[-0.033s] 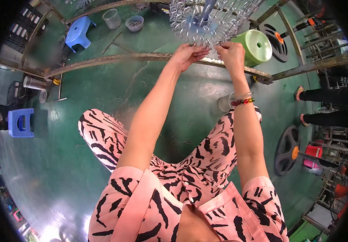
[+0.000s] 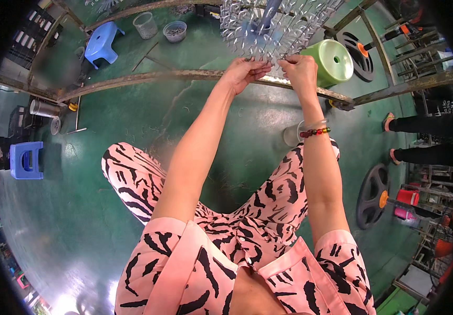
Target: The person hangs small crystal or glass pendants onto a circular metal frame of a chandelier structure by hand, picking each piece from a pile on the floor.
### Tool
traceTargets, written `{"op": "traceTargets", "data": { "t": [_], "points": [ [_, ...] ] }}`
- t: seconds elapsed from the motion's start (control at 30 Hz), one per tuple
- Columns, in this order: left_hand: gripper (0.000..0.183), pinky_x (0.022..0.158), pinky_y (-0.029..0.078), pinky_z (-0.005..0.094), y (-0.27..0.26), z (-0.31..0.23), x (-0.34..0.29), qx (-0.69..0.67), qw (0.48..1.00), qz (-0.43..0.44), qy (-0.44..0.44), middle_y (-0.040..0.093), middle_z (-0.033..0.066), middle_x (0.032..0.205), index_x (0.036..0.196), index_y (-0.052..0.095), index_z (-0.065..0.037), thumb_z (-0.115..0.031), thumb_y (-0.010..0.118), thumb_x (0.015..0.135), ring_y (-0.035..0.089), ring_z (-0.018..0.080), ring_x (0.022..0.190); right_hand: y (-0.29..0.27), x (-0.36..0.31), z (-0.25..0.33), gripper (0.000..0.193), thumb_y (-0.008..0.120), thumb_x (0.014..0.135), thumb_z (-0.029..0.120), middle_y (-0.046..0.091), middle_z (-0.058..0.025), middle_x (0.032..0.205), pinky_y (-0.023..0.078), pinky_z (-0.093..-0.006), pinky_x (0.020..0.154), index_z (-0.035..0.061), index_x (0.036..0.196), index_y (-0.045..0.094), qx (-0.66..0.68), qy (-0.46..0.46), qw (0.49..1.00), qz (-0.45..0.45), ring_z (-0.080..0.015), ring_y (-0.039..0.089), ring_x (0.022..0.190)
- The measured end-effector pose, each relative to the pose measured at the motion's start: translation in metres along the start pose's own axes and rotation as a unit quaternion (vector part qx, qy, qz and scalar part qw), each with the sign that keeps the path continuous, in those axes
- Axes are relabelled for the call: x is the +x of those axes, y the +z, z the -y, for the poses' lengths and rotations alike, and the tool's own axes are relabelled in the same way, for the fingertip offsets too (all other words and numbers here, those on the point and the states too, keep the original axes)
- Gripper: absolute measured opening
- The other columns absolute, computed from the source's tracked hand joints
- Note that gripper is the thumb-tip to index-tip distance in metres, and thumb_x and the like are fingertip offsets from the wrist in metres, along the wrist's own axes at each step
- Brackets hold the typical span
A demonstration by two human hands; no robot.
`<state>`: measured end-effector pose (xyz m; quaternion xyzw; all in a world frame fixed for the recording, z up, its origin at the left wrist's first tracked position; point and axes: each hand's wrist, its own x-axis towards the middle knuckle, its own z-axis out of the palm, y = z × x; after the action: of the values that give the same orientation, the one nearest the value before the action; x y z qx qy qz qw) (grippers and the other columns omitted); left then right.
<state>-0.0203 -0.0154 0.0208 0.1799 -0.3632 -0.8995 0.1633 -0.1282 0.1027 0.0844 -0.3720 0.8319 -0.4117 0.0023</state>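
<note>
Ahead of me at the top stands a round rack (image 2: 260,38) bristling with small bent silvery metal pieces on a central post. My left hand (image 2: 243,74) is at its near lower edge, fingers curled together against the thumb. To its right, my right hand (image 2: 301,71) pinches with thumb and forefinger at the same edge. Both sets of fingertips touch or almost touch the lowest metal pieces. Whatever lies between the fingers of either hand is too small to make out. A beaded bracelet (image 2: 315,133) circles my right wrist.
A rusty metal frame bar (image 2: 184,74) runs under my hands. Right of the rack is a green stool (image 2: 334,62). Blue stools (image 2: 104,43) stand left, near a bucket (image 2: 145,25) and a bowl of small parts (image 2: 175,32). Another person's legs (image 2: 429,123) and a black wheel (image 2: 372,197) are at right.
</note>
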Motion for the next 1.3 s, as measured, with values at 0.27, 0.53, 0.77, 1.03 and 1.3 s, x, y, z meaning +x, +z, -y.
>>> {"op": "traceTargets", "data": {
  "t": [0.27, 0.53, 0.77, 1.03, 1.3],
  "points": [
    [0.018, 0.079, 0.052, 0.0308, -0.005, 0.007, 0.0, -0.014, 1.0, -0.012, 0.007, 0.065, 0.0123, 0.098, 0.099, 0.06, 0.003, -0.006, 0.06, 0.084, 0.064, 0.0208, 0.092, 0.003, 0.005, 0.011, 0.02, 0.069, 0.073, 0.006, 0.065, -0.0144, 0.065, 0.053, -0.026, 0.052, -0.0122, 0.082, 0.065, 0.048, 0.066, 0.994, 0.067, -0.0171, 0.065, 0.056],
    [0.015, 0.077, 0.048, 0.0295, -0.009, 0.008, 0.004, 0.002, 1.0, -0.023, 0.015, 0.066, 0.0111, 0.097, 0.096, 0.06, -0.001, -0.008, 0.061, 0.082, 0.063, 0.0197, 0.091, 0.011, 0.007, 0.009, 0.017, 0.068, 0.071, 0.007, 0.063, -0.015, 0.057, 0.05, -0.0284, 0.051, -0.0095, 0.074, 0.066, 0.076, 0.056, 0.993, 0.067, -0.0193, 0.065, 0.052],
    [0.019, 0.077, 0.049, 0.0299, -0.007, 0.01, 0.002, 0.007, 0.999, -0.028, 0.027, 0.066, 0.0114, 0.097, 0.1, 0.058, 0.0, -0.009, 0.062, 0.083, 0.063, 0.0201, 0.091, 0.004, -0.003, 0.003, 0.018, 0.067, 0.072, 0.01, 0.063, -0.0143, 0.057, 0.05, -0.0291, 0.052, -0.0082, 0.075, 0.066, 0.07, 0.021, 0.995, 0.067, -0.0184, 0.063, 0.051],
    [0.022, 0.066, 0.047, 0.0264, 0.013, 0.04, -0.051, 0.148, 0.982, -0.11, 0.03, 0.065, 0.0061, 0.094, 0.098, 0.062, -0.001, -0.015, 0.066, 0.082, 0.061, 0.0144, 0.079, -0.027, -0.045, 0.006, 0.023, 0.07, 0.072, 0.015, 0.063, -0.0107, 0.059, 0.047, -0.0286, 0.055, -0.0042, 0.083, 0.068, 0.13, 0.12, 0.978, 0.11, -0.0146, 0.062, 0.057],
    [0.016, 0.063, 0.047, 0.0317, 0.063, 0.013, -0.091, 0.512, 0.728, -0.166, 0.424, 0.062, 0.0089, 0.081, 0.087, 0.067, -0.002, -0.011, 0.07, 0.073, 0.06, 0.0217, 0.071, -0.011, -0.081, 0.021, 0.015, 0.067, 0.075, 0.014, 0.063, -0.0163, 0.073, 0.047, -0.0347, 0.059, 0.0011, 0.083, 0.068, -0.014, -0.061, 0.998, -0.017, -0.0299, 0.062, 0.064]
  ]
}}
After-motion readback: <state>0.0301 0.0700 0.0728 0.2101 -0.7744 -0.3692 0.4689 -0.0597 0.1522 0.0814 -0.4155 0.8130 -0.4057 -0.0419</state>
